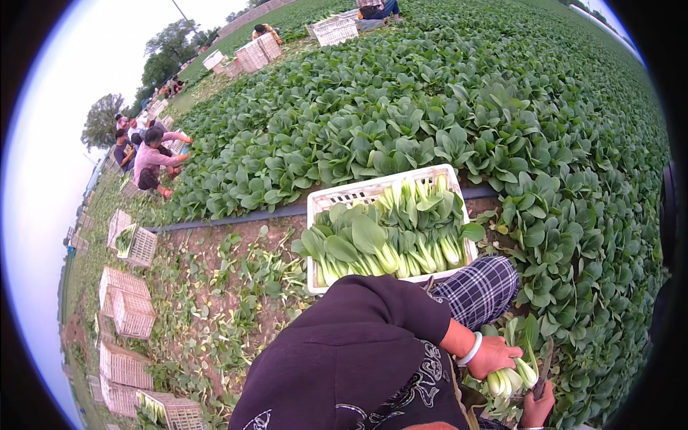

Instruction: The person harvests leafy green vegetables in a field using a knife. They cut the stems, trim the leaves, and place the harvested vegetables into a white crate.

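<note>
My left hand (492,361), with a white bangle at the wrist, is closed around bok choy (504,381), pale stems toward the bottom of the view. Just below and to the right, my right hand (539,406) grips a knife (546,363), its dark, narrow blade pointing up beside the stems. Part of the right hand and arm is cut off by the frame's lower edge. Beside my plaid-trousered knee (478,293) sits a white plastic crate (317,201) filled with rows of cut bok choy (376,247).
Growing bok choy (580,269) stands densely ahead and to the right. A dark hose (236,219) runs along the bed's edge behind the crate. Trimmed leaves (242,301) litter the soil. Several stacked crates (126,306) stand left. People (153,156) crouch along the row farther off.
</note>
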`<state>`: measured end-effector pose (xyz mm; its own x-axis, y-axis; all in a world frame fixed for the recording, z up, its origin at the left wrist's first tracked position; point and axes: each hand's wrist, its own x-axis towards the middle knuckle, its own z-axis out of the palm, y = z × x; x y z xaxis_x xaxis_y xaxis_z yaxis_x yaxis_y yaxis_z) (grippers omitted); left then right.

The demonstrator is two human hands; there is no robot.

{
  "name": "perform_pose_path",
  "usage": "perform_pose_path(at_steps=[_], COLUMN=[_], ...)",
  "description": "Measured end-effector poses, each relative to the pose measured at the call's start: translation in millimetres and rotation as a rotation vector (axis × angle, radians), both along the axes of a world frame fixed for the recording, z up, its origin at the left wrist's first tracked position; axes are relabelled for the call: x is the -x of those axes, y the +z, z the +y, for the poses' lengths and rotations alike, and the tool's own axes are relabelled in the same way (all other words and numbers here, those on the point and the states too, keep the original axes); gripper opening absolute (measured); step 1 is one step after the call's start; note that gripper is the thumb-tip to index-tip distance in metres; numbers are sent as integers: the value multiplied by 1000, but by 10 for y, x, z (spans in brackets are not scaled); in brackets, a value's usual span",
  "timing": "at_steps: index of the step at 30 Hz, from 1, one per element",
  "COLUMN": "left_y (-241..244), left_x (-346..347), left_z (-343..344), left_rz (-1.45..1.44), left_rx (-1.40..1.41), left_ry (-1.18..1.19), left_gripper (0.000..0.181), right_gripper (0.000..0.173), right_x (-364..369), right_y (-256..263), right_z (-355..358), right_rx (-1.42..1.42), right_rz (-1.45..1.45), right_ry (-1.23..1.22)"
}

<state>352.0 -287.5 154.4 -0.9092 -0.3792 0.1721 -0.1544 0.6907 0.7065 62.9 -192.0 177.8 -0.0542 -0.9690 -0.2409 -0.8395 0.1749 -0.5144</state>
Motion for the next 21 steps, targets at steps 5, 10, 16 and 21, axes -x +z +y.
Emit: perform_pose_path(at_steps=[5, 10, 16, 21], left_y=[-84, -138, -273, 4], left_x=[-133, -211, -149, -340], left_z=[-58, -217, -319, -262], left_rz=[-149, -14, 366, 446], left_rx=[8, -243, -1006, -1581], left_ry=[54, 130, 125, 55], left_gripper=[43, 49, 44, 48], right_gripper=[53, 62, 55, 63], right_x=[42, 670, -455, -841], right_y=[-125, -834, -52, -414], right_z=[-115, -91, -533, -736], right_rx=[-18, 54, -57, -90], right_rz=[282, 78, -527, -1473], right_ry=[81, 106, -87, -257])
